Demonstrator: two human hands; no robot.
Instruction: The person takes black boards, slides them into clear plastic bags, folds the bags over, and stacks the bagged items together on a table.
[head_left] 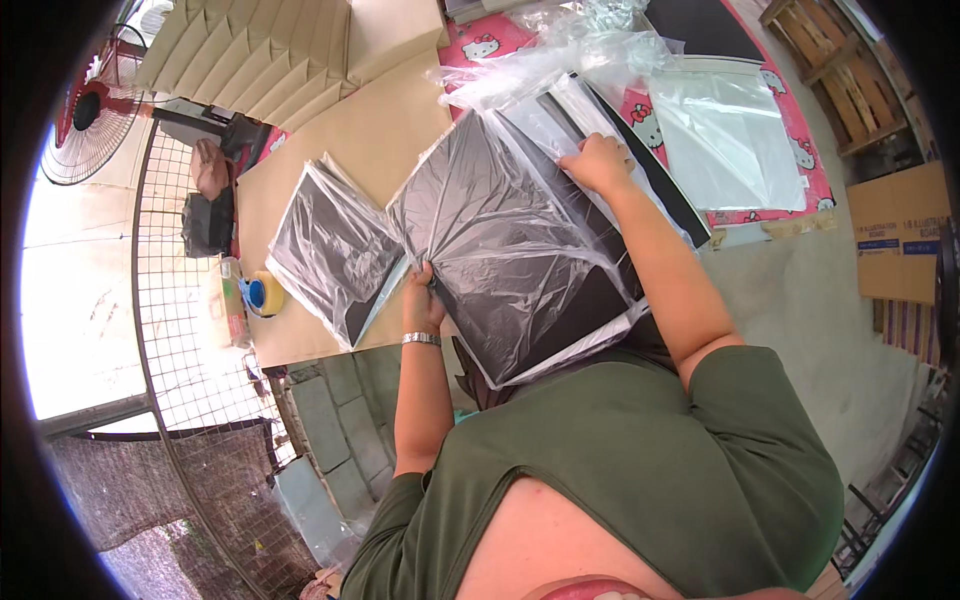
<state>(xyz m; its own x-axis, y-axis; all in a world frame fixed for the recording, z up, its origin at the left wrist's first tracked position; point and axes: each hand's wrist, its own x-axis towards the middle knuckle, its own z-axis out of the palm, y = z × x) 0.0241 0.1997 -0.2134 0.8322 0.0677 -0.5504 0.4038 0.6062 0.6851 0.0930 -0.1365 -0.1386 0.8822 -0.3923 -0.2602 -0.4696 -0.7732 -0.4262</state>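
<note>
Your left hand [422,300] pinched the near edge of the black square board in its clear plastic bag [510,240]; your right hand [598,162] pressed flat on its far side. One bagged black board [335,250] lay finished alongside, loose clear bags [560,45] beyond.

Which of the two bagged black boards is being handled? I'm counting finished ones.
The larger one in the middle: left hand grips its near edge, right hand presses its far edge. The smaller bagged board lies untouched beside it.
</note>
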